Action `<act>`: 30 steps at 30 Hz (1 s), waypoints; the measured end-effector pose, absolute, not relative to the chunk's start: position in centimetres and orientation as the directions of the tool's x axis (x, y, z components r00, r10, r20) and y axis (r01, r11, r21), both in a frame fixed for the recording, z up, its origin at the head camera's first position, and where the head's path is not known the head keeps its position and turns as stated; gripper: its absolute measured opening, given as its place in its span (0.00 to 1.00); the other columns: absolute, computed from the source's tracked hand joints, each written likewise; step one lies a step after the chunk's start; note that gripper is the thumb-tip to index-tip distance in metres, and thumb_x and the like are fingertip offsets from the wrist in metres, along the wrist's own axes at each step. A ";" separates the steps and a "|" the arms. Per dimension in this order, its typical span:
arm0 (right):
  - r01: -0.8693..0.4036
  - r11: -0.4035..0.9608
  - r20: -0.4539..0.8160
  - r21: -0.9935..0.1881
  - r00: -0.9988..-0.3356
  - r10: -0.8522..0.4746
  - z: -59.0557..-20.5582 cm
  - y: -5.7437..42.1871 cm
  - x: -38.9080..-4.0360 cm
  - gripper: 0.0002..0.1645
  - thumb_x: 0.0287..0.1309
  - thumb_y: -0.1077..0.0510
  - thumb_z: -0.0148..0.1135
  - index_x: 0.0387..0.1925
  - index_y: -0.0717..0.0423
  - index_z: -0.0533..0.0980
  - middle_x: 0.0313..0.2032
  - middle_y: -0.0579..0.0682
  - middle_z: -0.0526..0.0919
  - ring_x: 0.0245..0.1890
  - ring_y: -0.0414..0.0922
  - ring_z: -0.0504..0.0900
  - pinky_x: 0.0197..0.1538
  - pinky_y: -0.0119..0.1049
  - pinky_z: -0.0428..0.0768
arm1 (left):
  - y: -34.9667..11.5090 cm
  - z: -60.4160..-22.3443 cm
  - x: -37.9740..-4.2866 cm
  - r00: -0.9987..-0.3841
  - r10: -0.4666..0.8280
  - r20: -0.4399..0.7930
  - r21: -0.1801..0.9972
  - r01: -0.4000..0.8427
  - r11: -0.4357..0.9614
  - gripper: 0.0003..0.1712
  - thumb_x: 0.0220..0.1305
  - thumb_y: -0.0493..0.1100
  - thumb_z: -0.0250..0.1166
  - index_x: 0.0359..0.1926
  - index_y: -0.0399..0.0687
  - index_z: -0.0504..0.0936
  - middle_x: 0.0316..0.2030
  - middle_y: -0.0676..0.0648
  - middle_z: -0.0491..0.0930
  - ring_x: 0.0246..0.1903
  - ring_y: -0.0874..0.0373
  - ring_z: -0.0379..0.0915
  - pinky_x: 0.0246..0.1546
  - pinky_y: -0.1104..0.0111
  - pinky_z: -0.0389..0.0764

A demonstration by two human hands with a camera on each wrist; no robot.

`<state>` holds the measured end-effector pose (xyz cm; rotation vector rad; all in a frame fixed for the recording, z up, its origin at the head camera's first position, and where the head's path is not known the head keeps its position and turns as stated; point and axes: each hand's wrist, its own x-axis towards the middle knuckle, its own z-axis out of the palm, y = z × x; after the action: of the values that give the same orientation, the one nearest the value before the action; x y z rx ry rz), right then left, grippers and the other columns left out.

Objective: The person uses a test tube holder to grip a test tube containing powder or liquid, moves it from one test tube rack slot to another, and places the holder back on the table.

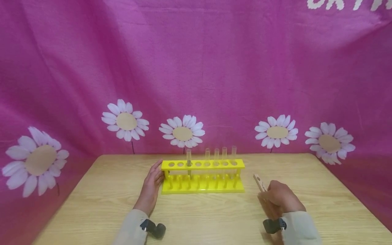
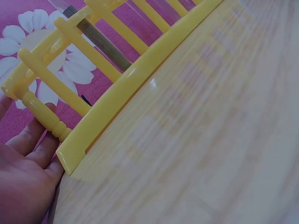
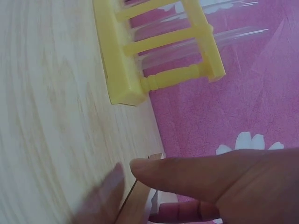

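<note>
A yellow test tube rack (image 1: 203, 190) stands in the middle of the table. One test tube (image 1: 189, 154) in its left half has dark contents, also visible in the left wrist view as a dark-filled tube (image 2: 105, 44). Several clear test tubes (image 1: 234, 153) stand in the right half. My left hand (image 1: 150, 189) rests against the rack's left end, its fingers fairly straight beside the end post (image 2: 44, 114). Right of the rack, apart from it, my right hand (image 1: 281, 195) pinches a wooden test tube holder (image 1: 259, 182) between thumb and fingers; its tip points toward the back.
The light wooden table (image 1: 199, 217) reaches back to a pink cloth (image 1: 214, 68) printed with white flowers. Pegs (image 1: 198, 182) rise along the front of the rack's base. Dark wrist cameras (image 1: 154, 228) sit on both sleeves.
</note>
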<state>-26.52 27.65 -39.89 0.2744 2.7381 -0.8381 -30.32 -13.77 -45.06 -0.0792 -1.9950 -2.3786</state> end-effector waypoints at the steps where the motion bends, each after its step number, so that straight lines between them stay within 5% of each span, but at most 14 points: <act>1: 0.257 0.812 -0.306 -0.523 -0.946 0.103 -39.9 27.7 -26.5 0.20 0.54 0.52 0.66 0.35 0.65 0.71 0.27 0.56 0.73 0.27 0.50 0.72 0.27 0.36 0.73 | -13.8 -45.0 -30.3 -0.998 0.003 0.063 0.983 0.061 -0.172 0.28 0.72 0.58 0.47 0.70 0.63 0.62 0.72 0.48 0.54 0.69 0.47 0.53 0.71 0.53 0.51; 25: 0.222 0.831 -0.248 -0.510 -0.963 0.104 -38.9 27.1 -25.5 0.16 0.52 0.55 0.64 0.34 0.64 0.74 0.27 0.54 0.75 0.28 0.49 0.73 0.29 0.37 0.72 | -13.5 -44.8 -30.3 -0.999 -0.027 0.042 0.991 0.045 -0.126 0.28 0.70 0.58 0.48 0.69 0.65 0.62 0.72 0.49 0.54 0.68 0.47 0.55 0.70 0.53 0.52; 30: 0.214 0.836 -0.258 -0.506 -0.962 0.089 -41.6 28.8 -27.2 0.18 0.55 0.52 0.65 0.37 0.65 0.73 0.29 0.56 0.74 0.29 0.52 0.72 0.31 0.40 0.73 | -13.3 -44.9 -30.3 -0.998 -0.035 0.046 0.991 0.050 -0.123 0.28 0.70 0.59 0.49 0.69 0.66 0.62 0.71 0.49 0.55 0.67 0.47 0.57 0.70 0.52 0.53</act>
<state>-27.20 28.81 -41.61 0.2336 2.7916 -0.8082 -30.33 -13.33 -44.85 -0.0172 -2.0419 -2.3123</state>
